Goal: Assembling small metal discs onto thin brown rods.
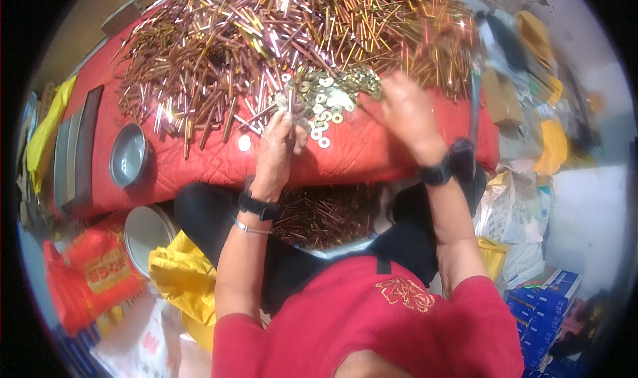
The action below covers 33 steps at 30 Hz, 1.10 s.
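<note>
A red-covered worktop spreads out here, a great heap of metal rods piled toward its far edge. Below the near edge, a pale-rimmed container holds more rods. Toward the left end sits a grey bowl. The right hand is blurred near the brassy bits; I can't tell its grip. The left hand, fingers pinched closed, has one upright rod, beside loose washers mid-worktop.
</note>
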Motion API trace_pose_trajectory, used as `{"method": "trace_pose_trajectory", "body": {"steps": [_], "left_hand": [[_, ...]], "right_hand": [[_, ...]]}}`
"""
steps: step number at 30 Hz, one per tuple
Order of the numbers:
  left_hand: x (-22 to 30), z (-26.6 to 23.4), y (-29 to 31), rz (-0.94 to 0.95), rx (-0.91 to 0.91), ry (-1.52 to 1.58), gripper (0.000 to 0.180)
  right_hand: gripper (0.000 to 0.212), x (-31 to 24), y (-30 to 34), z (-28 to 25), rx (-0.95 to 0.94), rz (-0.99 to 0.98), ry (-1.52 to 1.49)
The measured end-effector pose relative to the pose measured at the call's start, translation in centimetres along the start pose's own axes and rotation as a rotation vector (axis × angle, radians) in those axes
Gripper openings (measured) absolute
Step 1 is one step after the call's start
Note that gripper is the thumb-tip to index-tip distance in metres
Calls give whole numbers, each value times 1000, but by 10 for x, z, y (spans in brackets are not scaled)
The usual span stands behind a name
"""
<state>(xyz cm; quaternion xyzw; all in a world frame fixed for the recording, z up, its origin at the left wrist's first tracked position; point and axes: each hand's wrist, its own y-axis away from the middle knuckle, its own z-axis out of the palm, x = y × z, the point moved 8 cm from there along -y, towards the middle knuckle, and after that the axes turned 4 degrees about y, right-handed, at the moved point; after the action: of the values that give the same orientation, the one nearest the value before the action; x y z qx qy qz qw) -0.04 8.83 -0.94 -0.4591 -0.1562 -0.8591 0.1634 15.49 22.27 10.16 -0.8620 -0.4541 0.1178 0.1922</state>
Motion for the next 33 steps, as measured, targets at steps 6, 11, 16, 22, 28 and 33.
{"method": "trace_pose_trajectory", "body": {"steps": [6, 11, 16, 22, 28, 33], "left_hand": [[1, -11, -1, 2, 35, 223, 26], [-2, -15, -11, 46, 23, 409, 27], [-5, -25, -3, -43, 135, 479, 23], [1, -19, -3, 3, 87, 300, 20], [5, -21, -1, 35, 196, 172, 18], [13, -10, 0, 10, 61, 139, 17]], "right_hand": [[8, -50, -1, 17, -37, -34, -399], [9, -24, -3, 53, 112, 118, -747], [17, -37, 3, 36, -103, -15, -426], [12, -36, 18, 56, -258, -47, -237], [9, -53, 3, 64, -347, -236, -114], [13, -75, -31, 97, -717, -291, 224]]}}
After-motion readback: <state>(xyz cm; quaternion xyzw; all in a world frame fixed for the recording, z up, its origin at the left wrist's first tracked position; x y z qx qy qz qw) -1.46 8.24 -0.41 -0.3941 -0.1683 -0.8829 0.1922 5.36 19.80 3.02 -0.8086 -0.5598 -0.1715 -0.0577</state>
